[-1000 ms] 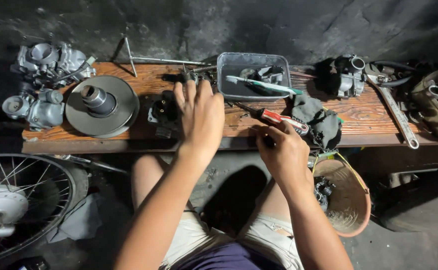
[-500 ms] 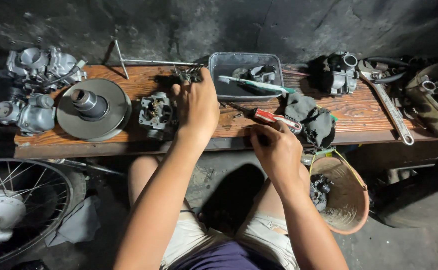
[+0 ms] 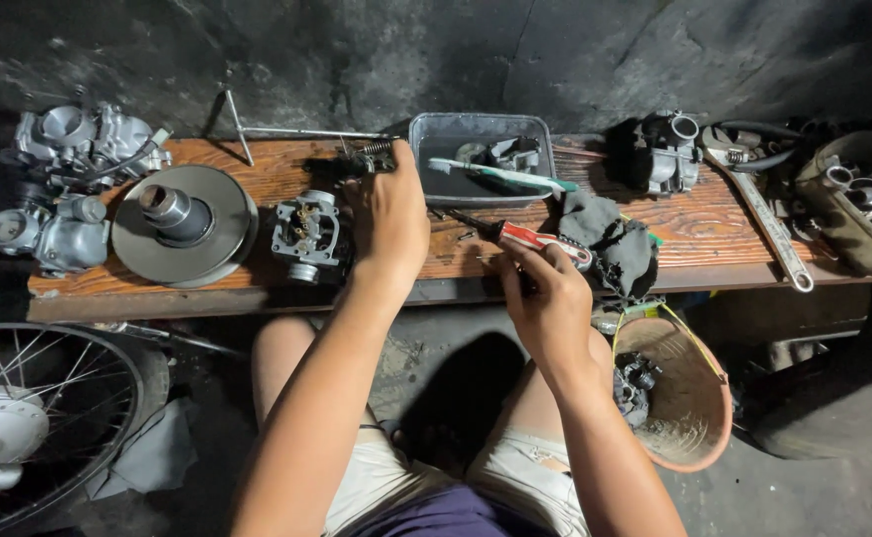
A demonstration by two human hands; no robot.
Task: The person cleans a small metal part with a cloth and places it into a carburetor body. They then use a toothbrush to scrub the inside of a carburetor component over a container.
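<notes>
My left hand (image 3: 388, 221) lies palm-down on the wooden bench (image 3: 714, 234), fingers stretched to a small dark sprung part (image 3: 361, 159) at the back edge; can't tell if they pinch it. A carburettor body (image 3: 305, 237) sits just left of it. My right hand (image 3: 545, 303) is clenched round a red-handled screwdriver (image 3: 515, 235), tip pointing up-left, by a black rag (image 3: 613, 244). Grey tray (image 3: 426, 159) w/ a toothbrush (image 3: 500, 177) behind. Both forearms reach fwd from my lap.

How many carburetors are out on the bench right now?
4 that I can see: two stacked at the left end, one beside the left hand, one right of the tray. Others may be hidden.
</notes>
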